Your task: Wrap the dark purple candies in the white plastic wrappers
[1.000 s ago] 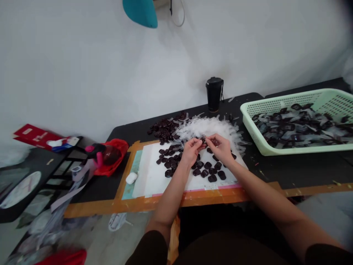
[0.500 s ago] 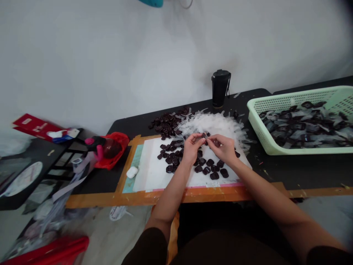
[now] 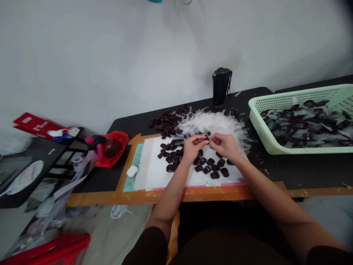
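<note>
My left hand [image 3: 192, 148] and my right hand [image 3: 224, 145] meet fingertip to fingertip over a white mat [image 3: 154, 173], pinching one small dark glossy piece [image 3: 206, 138] between them. Several more dark pieces [image 3: 193, 162] lie scattered on the mat below the hands. Behind them spreads a heap of clear plastic strips [image 3: 212, 123], with a pile of dark pieces [image 3: 167, 123] to its left.
A pale green basket [image 3: 261, 132] full of dark pieces on strips stands at the right. A black tumbler [image 3: 221, 86] is at the wall. A small white case [image 3: 132, 171] lies left of the mat. A red bag [image 3: 114, 147] and clutter sit at the left.
The view has shifted slightly, so everything sits a little more to the right. Both hands stay together on the small piece, fingers working at it.
</note>
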Demonstrator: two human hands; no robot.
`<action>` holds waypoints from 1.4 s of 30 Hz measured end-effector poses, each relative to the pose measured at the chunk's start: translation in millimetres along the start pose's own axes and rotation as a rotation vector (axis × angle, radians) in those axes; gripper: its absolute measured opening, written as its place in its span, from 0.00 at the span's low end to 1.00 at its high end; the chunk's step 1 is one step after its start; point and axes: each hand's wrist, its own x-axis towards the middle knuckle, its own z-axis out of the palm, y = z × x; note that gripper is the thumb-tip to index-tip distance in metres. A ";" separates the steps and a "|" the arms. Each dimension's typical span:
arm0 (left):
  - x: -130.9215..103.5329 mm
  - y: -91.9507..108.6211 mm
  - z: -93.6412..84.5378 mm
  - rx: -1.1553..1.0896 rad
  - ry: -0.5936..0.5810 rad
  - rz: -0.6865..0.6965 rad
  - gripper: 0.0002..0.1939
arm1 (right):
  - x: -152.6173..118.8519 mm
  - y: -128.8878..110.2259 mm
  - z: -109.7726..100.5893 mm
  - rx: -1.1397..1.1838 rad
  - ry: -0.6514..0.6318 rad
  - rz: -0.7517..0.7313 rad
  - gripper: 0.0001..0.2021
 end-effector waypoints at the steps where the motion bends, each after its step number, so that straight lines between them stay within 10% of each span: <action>1: -0.3 0.4 0.0 0.006 -0.001 0.011 0.13 | -0.1 0.6 0.4 0.022 0.008 0.013 0.04; 20: -7.1 1.0 0.8 0.343 0.037 0.185 0.12 | 2.8 2.1 5.2 0.150 -0.080 0.033 0.09; 31: -2.9 1.2 8.0 -0.420 -0.043 -0.322 0.19 | 5.8 7.5 8.5 0.583 -0.041 0.287 0.14; 42: -3.6 -0.1 6.1 -0.348 -0.042 -0.315 0.19 | 4.7 8.1 8.9 0.949 -0.143 0.496 0.16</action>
